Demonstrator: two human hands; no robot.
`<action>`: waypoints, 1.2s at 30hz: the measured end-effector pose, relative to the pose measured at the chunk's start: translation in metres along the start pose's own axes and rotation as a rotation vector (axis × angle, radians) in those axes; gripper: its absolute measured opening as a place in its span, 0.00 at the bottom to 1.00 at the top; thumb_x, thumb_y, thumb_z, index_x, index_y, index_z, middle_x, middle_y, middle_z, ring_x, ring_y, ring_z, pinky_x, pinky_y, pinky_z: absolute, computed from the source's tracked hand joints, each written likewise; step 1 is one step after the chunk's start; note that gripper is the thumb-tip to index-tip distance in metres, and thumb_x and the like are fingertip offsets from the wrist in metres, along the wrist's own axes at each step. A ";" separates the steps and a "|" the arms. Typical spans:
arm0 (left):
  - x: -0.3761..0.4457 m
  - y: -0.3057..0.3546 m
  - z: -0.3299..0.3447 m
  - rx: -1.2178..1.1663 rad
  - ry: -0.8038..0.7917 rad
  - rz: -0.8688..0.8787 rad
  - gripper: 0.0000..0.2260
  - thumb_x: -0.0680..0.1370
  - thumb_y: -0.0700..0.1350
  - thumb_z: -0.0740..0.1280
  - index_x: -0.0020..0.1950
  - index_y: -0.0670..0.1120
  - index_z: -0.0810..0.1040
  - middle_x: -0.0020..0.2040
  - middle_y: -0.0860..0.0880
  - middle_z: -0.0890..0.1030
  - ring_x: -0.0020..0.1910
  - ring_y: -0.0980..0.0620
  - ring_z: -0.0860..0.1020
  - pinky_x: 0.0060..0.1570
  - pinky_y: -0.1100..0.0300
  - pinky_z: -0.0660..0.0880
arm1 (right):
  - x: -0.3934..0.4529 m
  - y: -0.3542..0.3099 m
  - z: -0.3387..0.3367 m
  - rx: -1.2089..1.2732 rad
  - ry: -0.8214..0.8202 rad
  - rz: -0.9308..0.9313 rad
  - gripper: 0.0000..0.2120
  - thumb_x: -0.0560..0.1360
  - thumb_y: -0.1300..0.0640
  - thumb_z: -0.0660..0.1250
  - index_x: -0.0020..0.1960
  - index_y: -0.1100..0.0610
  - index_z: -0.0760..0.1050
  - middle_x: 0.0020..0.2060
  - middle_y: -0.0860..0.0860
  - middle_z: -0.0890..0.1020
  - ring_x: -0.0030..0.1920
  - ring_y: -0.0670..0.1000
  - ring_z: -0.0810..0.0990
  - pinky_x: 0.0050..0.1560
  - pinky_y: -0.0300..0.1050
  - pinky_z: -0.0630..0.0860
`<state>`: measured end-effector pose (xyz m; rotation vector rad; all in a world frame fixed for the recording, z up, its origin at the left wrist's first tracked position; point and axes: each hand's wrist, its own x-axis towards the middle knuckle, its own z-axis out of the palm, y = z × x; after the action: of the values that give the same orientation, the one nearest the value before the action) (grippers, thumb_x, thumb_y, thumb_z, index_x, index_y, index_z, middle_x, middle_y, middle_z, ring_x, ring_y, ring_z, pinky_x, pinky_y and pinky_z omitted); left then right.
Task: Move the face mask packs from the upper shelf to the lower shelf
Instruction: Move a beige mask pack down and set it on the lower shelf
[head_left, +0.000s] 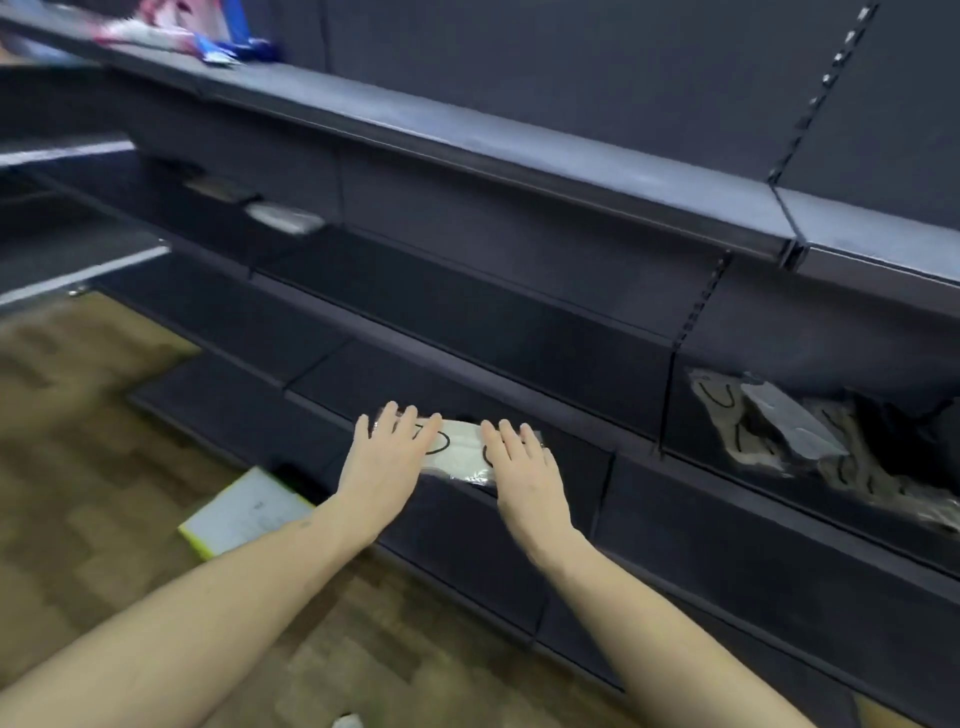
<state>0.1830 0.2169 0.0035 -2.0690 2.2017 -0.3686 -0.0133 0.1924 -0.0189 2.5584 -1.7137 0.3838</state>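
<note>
A clear pack of white face masks with black ear loops lies flat on a low dark shelf. My left hand rests palm down on the pack's left end, fingers straight and spread. My right hand lies flat on its right end in the same way. Several more mask packs are piled on the same shelf level in the bay to the right. Two further packs sit on a higher shelf at the left. Colourful packets lie on the top shelf at the far left.
Dark metal shelving runs diagonally across the view, with slotted uprights between bays. A white and yellow board lies on the wood-pattern floor under the lowest shelf at the left.
</note>
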 end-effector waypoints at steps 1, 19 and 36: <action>-0.013 -0.016 -0.001 0.002 -0.002 -0.050 0.34 0.74 0.41 0.71 0.78 0.50 0.63 0.73 0.44 0.71 0.73 0.40 0.67 0.65 0.41 0.69 | 0.004 -0.018 0.001 0.000 -0.004 -0.035 0.27 0.81 0.63 0.59 0.79 0.55 0.59 0.76 0.56 0.65 0.76 0.64 0.62 0.68 0.64 0.67; -0.200 -0.315 0.056 -0.075 -0.133 -0.524 0.35 0.81 0.42 0.60 0.81 0.50 0.43 0.80 0.45 0.55 0.78 0.42 0.54 0.68 0.49 0.65 | 0.069 -0.378 0.033 -0.052 -0.023 -0.521 0.30 0.72 0.64 0.71 0.71 0.53 0.66 0.70 0.55 0.72 0.72 0.63 0.68 0.59 0.60 0.75; -0.192 -0.539 0.130 -0.133 -0.154 -0.566 0.33 0.81 0.41 0.59 0.81 0.50 0.45 0.80 0.44 0.56 0.78 0.42 0.54 0.69 0.51 0.64 | 0.178 -0.578 0.100 -0.037 -0.130 -0.584 0.32 0.75 0.65 0.68 0.75 0.52 0.61 0.74 0.53 0.67 0.75 0.62 0.62 0.65 0.59 0.70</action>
<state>0.7501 0.3676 -0.0096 -2.6697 1.5630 -0.0940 0.5983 0.2395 -0.0147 2.9348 -0.9045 0.1526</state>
